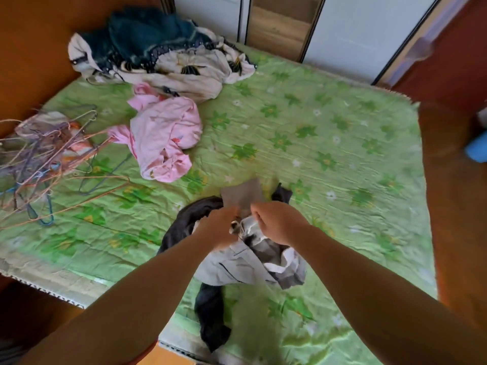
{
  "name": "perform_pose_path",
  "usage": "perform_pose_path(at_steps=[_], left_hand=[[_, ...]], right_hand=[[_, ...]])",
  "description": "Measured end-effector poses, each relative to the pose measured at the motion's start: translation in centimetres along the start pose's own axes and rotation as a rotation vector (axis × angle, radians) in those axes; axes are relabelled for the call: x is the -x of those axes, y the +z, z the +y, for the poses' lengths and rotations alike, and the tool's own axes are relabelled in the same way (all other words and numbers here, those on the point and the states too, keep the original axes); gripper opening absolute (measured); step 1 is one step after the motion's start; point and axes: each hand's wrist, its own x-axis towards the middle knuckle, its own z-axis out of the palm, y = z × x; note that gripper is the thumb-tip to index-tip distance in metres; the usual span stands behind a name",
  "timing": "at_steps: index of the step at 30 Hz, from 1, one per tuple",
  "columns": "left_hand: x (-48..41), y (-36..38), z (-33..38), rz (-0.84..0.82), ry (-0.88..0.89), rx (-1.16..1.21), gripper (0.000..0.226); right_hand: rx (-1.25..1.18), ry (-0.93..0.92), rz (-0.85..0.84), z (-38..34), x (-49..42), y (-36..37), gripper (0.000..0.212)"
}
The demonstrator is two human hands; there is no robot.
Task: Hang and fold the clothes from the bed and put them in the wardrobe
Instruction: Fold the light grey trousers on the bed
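A grey garment with a white lining is bunched up near the front of the bed, above a dark garment. My left hand and my right hand both grip the grey garment at its top, close together, with a grey flap sticking up between them. A pink garment lies crumpled at the middle left. At the far left of the bed sits a heap of dark teal and cream flowered clothes. The wardrobe stands beyond the bed.
A tangle of wire hangers covers the bed's left side, partly over a small cloth. Wooden boards edge the bed at left and right. A blue object sits past the right edge.
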Motion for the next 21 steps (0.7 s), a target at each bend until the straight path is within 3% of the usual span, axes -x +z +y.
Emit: perform_pose_path(at_steps=[6,11,16,17,19,21], left_hand=[[1.2,-6.7,7.8,0.303,0.111,-0.013,0.065],[2.3,-14.6,14.5,0.528,0.161,0.078,0.066],[4.1,-21.5,21.6,0.712,0.288,0.254,0.057],[4.5,-22.4,23.2,0.717,0.342,0.277,0.054],[5.4,-23.9,26.3,0.702,0.477,0.304,0.052],[6.2,-24.8,28.9,0.676,0.588,0.293,0.049]], right_hand=[[0.041,0.073,0.190,2.3,6.3,-10.8,0.027],[0.086,0.167,0.361,5.4,12.1,-19.1,0.019],[-0.025,0.271,0.378,7.2,16.9,-23.7,0.019],[-0.089,0.284,0.366,7.4,17.4,-24.2,0.029],[-0.175,0.270,0.377,7.4,18.0,-25.2,0.067],[-0.198,0.210,0.484,6.7,17.9,-26.3,0.097]])
